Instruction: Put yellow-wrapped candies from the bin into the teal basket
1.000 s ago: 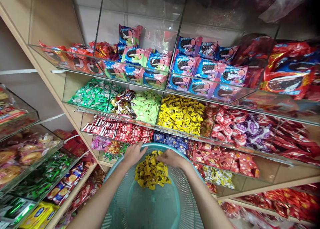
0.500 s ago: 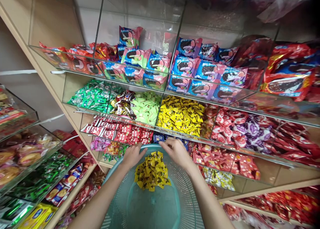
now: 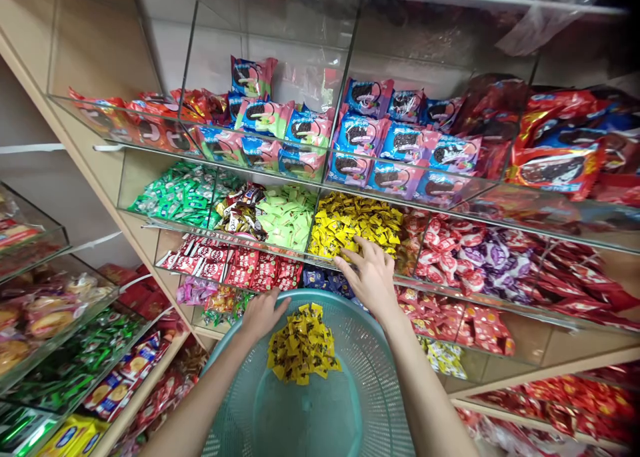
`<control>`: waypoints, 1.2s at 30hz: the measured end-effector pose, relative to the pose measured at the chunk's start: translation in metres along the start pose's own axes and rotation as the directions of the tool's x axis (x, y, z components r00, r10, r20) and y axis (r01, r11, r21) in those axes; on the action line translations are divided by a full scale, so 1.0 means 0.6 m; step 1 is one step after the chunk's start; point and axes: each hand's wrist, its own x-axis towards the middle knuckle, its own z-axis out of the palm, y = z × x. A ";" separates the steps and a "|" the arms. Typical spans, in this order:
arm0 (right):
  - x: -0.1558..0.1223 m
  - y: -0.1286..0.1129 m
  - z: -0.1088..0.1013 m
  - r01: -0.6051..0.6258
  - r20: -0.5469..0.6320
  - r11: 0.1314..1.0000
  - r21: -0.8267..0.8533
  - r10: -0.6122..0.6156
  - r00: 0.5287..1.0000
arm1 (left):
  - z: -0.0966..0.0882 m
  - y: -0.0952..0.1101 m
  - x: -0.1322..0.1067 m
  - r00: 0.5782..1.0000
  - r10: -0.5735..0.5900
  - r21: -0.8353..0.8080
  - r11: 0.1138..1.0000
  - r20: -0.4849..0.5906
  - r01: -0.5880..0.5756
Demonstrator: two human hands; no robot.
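Note:
My left hand point(image 3: 262, 315) grips the far rim of a green plastic basket point(image 3: 373, 377), its fingers hooked over the edge. In the basket lies a heap of yellow wrapped candies point(image 3: 303, 345), towards the far side of the bottom. My right hand point(image 3: 370, 277) is off the rim, with its fingers apart and nothing seen in them. It is at the front edge of a clear shelf compartment filled with more yellow candies point(image 3: 356, 218). Whether the fingertips touch those candies, I cannot tell.
Green candies point(image 3: 175, 194) and pale green candies point(image 3: 286, 216) fill compartments to the left. Red and purple candies point(image 3: 493, 260) are to the right. Packaged cookies point(image 3: 357, 134) stand on the clear shelf above. A side rack point(image 3: 65, 244) borders the left.
My right hand has let go of the basket's rim and moved up and forward to the yellow candy compartment, its fingers spreading. The left hand stays on the rim.

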 end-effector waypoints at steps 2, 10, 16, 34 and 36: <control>0.003 -0.005 -0.003 -0.006 0.064 0.999 -0.041 0.009 0.998 | -0.002 0.002 -0.001 1.000 -0.007 -0.003 1.000 0.006 0.007; 0.002 -0.003 -0.003 -0.011 0.069 1.000 -0.019 0.012 0.998 | -0.006 0.005 -0.003 1.000 -0.022 0.005 1.000 0.016 0.022; -0.005 0.001 -0.004 -0.025 0.003 0.990 0.136 0.025 1.000 | -0.007 0.004 -0.002 1.000 -0.019 0.005 1.000 0.022 0.019; -0.028 -0.056 -0.024 -0.142 0.398 0.591 0.794 -0.329 0.856 | -0.006 0.003 0.000 0.998 -0.030 -0.010 0.999 0.049 0.030; -0.035 -0.046 0.012 -0.211 0.501 0.624 0.752 -0.334 0.798 | -0.007 0.004 0.001 0.998 -0.033 -0.006 0.999 0.056 0.033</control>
